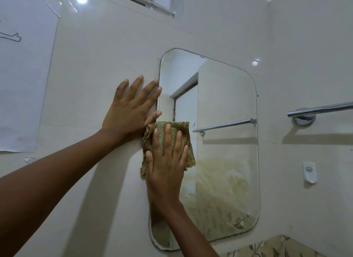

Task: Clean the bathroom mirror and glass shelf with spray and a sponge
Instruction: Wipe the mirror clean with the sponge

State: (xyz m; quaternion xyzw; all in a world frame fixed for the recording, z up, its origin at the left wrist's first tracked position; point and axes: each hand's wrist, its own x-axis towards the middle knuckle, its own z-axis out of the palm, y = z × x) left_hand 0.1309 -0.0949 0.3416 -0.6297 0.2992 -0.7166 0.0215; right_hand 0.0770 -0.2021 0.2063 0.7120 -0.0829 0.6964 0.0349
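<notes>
A rounded rectangular mirror (225, 142) hangs on the cream tiled wall, with yellowish smears across its lower half. My right hand (165, 166) presses a green-brown fuzzy cloth (172, 128) flat against the mirror's left edge, fingers straight and spread. My left hand (131, 107) rests flat on the wall tile just left of the mirror, its fingertips touching the mirror's rim. No spray bottle or glass shelf is in view.
A chrome towel bar (321, 110) is fixed to the wall right of the mirror. A small white wall hook (309, 172) sits below it. A sheet of paper (24, 75) is taped at the far left. A window frame (152, 2) is overhead.
</notes>
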